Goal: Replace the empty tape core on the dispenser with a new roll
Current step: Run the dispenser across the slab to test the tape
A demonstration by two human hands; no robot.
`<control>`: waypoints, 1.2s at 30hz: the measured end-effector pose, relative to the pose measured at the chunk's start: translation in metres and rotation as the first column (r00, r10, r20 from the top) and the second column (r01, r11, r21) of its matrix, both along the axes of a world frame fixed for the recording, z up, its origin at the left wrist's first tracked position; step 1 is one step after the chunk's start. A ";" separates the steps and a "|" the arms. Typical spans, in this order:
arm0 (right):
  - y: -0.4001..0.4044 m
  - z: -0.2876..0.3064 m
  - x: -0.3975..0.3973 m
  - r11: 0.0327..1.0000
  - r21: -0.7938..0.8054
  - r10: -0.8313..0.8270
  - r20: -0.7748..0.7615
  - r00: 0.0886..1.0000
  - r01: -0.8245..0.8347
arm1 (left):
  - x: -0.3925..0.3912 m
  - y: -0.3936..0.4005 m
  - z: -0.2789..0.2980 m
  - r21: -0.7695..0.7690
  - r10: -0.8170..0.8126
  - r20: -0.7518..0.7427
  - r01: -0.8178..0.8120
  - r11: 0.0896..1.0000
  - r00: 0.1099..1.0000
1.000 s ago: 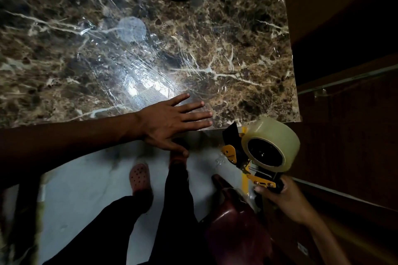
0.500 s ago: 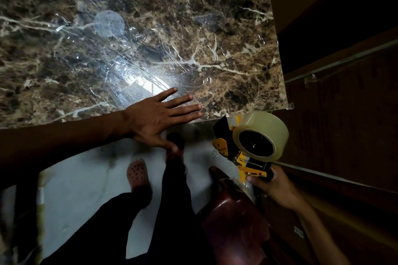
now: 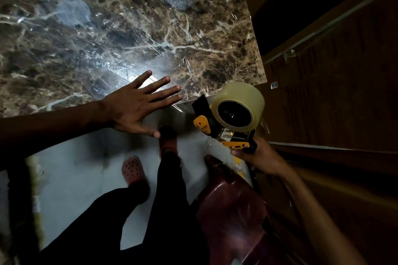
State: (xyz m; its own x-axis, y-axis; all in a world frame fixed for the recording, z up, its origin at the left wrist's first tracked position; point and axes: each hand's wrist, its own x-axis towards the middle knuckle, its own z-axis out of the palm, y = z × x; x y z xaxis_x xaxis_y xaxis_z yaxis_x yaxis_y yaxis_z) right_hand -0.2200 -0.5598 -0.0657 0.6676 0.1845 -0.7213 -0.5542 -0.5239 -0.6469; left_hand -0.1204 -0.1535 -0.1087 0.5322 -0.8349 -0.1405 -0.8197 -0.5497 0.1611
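I see the marble table (image 3: 150, 28) end at a straight near edge directly under the left hand (image 3: 133, 107); its right edge runs just beyond the fingertips. Below the hand the pale floor (image 3: 71, 170) lies open. The left hand is spread flat, fingers apart, palm down at the table edge, gripping nothing. To its right, off the table, the right hand (image 3: 258, 157) is closed around the dispenser (image 3: 215, 129) handle. The tape roll (image 3: 239, 105) sits mounted on the dispenser, above that hand.

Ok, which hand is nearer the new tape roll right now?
Right. The right hand grips the dispenser handle just below the tape roll; the left hand lies flat on the marble table edge, apart from it.
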 end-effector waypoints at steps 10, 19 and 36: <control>0.003 -0.007 -0.012 0.999 -0.020 -0.036 0.018 0.999 0.036 | -0.002 -0.001 0.000 0.025 -0.003 0.000 0.003 1.000 1.000; 0.022 -0.005 -0.037 0.995 -0.045 -0.079 0.184 0.980 0.089 | -0.002 -0.001 0.001 0.015 0.011 -0.016 -0.011 1.000 1.000; 0.046 -0.004 -0.051 0.948 -0.257 -0.121 0.259 0.958 0.189 | -0.003 -0.003 0.002 0.013 0.011 -0.003 -0.011 1.000 1.000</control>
